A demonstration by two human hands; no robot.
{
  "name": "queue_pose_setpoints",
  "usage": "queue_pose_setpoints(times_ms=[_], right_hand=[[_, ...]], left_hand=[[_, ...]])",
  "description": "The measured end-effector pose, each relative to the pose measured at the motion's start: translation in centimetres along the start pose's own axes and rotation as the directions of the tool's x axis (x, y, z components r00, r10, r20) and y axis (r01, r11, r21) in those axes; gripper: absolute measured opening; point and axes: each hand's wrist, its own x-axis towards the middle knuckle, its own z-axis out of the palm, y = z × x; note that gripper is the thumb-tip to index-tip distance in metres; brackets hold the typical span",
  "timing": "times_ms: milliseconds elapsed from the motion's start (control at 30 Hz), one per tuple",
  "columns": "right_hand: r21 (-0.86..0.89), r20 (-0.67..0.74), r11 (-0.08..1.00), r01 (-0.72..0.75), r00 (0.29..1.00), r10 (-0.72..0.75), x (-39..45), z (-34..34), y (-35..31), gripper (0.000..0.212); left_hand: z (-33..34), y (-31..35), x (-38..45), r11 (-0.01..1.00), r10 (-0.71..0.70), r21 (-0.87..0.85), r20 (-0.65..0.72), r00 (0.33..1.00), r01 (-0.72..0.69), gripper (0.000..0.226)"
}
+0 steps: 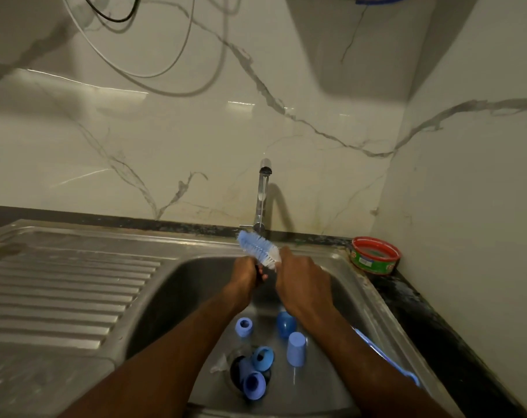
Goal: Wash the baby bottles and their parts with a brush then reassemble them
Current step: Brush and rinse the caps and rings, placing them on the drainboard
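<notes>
loose blue bottle parts (257, 368) lie round the sink (373, 297) drain. above, left hand (247, 274) clamps the brush (257, 247) handle; right hand (304, 282) fingers at the bristles, grip unclear. best: rinse bristles under the tap (263, 194) stream first.

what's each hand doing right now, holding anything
Left hand: closed around the bottle brush handle.
Right hand: fingers at the brush's bristles; whether it grips them cannot be told.
</notes>
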Motion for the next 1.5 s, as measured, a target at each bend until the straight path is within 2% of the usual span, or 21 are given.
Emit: queue_pose_setpoints(times_ms=[100,167,233,367,467,567,667,767,867,933,1100,1300,1400,1500], right_hand=[[-0.006,0.071,0.995,-0.095,0.993,0.095,1.1,-0.3,-0.5,0.043],[-0.044,0.025,0.992,-0.117,0.993,0.118,1.6,-0.8,0.1,0.036],[-0.068,-0.017,0.990,-0.123,0.992,0.122,1.5,-1.8,0.9,0.035],[-0.004,-0.023,0.998,-0.070,0.997,0.070,0.7,-2.5,1.1,0.032],[-0.012,-0.005,1.000,0.002,1.000,-0.003,-0.2,-1.4,0.0,0.033],[-0.011,0.059,0.999,-0.047,0.997,0.047,0.7,-1.1,-0.4,0.042],[-0.048,0.061,0.994,-0.095,0.993,0.098,1.4,-1.5,0.4,0.040],[-0.025,0.009,0.993,-0.118,0.993,0.118,1.2,-2.4,1.4,0.037],[0.015,-0.042,0.998,-0.059,0.997,0.060,0.7,-2.6,1.1,0.035],[-0.004,-0.013,1.000,-0.010,1.000,0.010,0.4,-2.0,0.5,0.034],[-0.016,0.015,0.998,-0.057,0.998,0.057,1.0,-1.8,0.5,0.032],[-0.027,-0.030,0.997,-0.071,0.997,0.071,0.9,-2.9,1.3,0.034],[0.026,0.020,0.999,-0.042,0.999,0.041,0.6,-2.3,1.1,0.033],[0.050,0.021,0.998,-0.030,0.999,0.029,0.1,-1.4,0.3,0.031]], left_hand=[[0.9,0.1,-0.6,0.997,0.019,0.077,0.018,1.000,-0.021,0.035],[1.1,0.3,-0.7,0.991,0.048,0.124,0.017,0.999,-0.050,0.032],[0.9,0.3,-0.6,0.980,0.092,0.177,0.010,0.996,-0.092,0.026],[0.0,0.4,0.2,0.986,0.109,0.135,-0.078,0.991,-0.098,0.019],[-0.5,0.1,0.3,0.961,0.155,0.237,-0.029,0.988,-0.143,0.021],[-0.4,-0.3,0.0,0.893,0.227,0.383,0.068,0.971,-0.236,0.024],[-0.4,-0.1,0.0,0.832,0.283,0.474,0.086,0.955,-0.289,0.025],[-0.5,0.0,-0.1,0.842,0.297,0.450,0.077,0.952,-0.299,0.025],[-0.7,-0.3,0.1,0.825,0.314,0.479,0.051,0.948,-0.299,0.023],[-0.9,-0.7,0.1,0.805,0.326,0.494,0.092,0.941,-0.328,0.021],[-0.7,-0.6,-0.2,0.784,0.343,0.493,0.161,0.925,-0.376,0.021],[-1.3,-0.1,0.5,0.798,0.358,0.504,0.045,0.933,-0.330,0.025],[-1.5,-0.2,0.4,0.843,0.325,0.435,0.056,0.944,-0.316,0.020],[-1.0,0.0,0.3,0.925,0.269,0.261,0.062,0.961,-0.276,0.024]])
